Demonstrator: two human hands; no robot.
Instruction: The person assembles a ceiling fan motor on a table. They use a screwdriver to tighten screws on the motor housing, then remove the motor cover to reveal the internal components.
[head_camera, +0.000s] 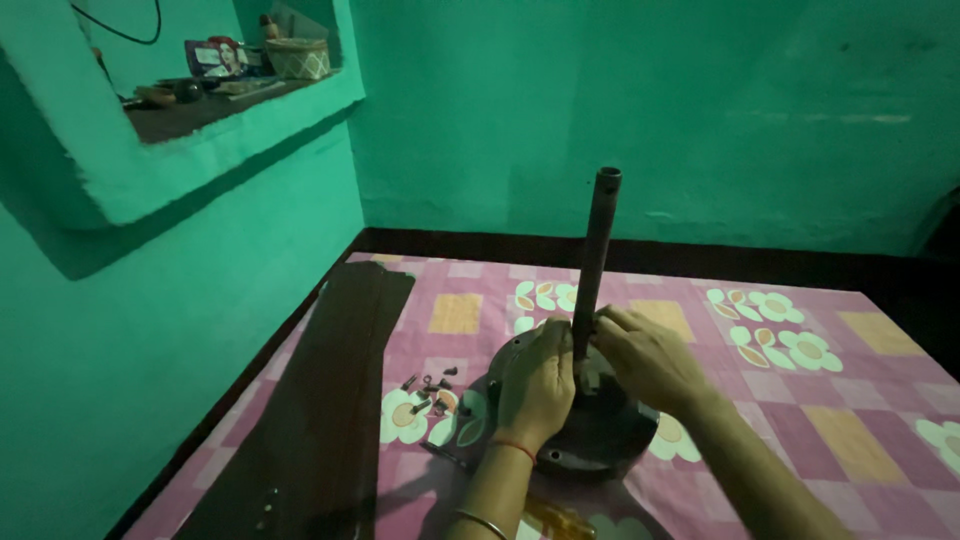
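rod (596, 250) between hands (595, 370) (seemingly gripped)

The walls (640, 100) are bright green. A pink checked cloth (800, 400) with yellow squares and white-petalled flowers covers the floor. The upright pipe (597, 250) and round motor housing (600, 435) are dark grey, the long blades (320, 400) dark brown. A red thread circles the left wrist (512, 447).

Flowered mat (800, 400) carries motor housing (600, 430), blades (320, 400), screws (432, 390).
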